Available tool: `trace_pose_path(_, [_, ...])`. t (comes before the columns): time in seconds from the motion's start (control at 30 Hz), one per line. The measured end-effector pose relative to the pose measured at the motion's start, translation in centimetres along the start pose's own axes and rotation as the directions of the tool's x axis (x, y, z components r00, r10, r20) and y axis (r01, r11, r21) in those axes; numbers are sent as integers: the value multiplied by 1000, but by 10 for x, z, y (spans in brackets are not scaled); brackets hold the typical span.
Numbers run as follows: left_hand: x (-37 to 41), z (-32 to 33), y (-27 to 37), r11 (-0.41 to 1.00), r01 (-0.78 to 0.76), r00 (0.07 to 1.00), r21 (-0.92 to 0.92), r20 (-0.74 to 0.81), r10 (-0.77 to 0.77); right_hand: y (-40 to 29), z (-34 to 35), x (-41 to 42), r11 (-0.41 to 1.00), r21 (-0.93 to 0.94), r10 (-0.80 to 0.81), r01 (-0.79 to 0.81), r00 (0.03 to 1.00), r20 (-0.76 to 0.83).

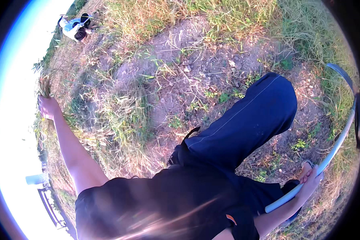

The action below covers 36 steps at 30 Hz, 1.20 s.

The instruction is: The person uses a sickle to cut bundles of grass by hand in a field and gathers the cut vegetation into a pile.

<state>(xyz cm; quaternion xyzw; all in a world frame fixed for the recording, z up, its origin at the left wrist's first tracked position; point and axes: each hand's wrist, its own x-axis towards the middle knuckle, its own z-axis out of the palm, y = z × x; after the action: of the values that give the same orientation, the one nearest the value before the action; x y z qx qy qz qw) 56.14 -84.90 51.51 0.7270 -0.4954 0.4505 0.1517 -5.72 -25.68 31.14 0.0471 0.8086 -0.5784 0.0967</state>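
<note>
My left hand (49,107) is stretched out at the left of the view, its fingers closed around a bundle of cut grass stalks (44,86). The stalks stick out above and below the fist. At the lower right my right hand (309,181) grips the long, pale handle (336,147) of a sickle. Its curved metal blade (342,75) is at the far right, beside tall grass. The handle's lower end lies along my right forearm. My bent leg in dark trousers (249,111) is between the two hands.
Dry and green grass (129,120) stands in clumps on the left, and more tall grass (306,30) grows at the upper right. Bare soil (180,81) with small weeds and straw lies in the middle. Another person (75,27) crouches at the upper left.
</note>
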Motion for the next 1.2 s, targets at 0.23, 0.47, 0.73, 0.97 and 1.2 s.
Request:
trace_pose_path(0.23, [-106, 113, 40, 987, 113, 924, -115, 378, -62, -10, 5, -10, 997, -75, 28, -30, 999, -27])
trace_pose_path(0.47, [-284, 233, 215, 875, -44, -26, -481, 876, 481, -10, -7, -62, 991, 8, 131, -131, 991, -32])
trace_pose_path(0.73, [-386, -3, 442, 348, 20, 36, -937, 348, 937, 6, -19, -107, 979, 67, 197, -192, 978, -74])
trace_pose_path(0.97, [-470, -86, 456, 375, 574, -456, -728, 96, 885, 22, 42, -65, 989, -92, 125, -112, 981, 151])
trace_pose_path(1.2, [-451, -159, 454, 120, 911, -162, -394, -76, 984, 80, 127, 3, 979, -150, 192, -140, 888, 419])
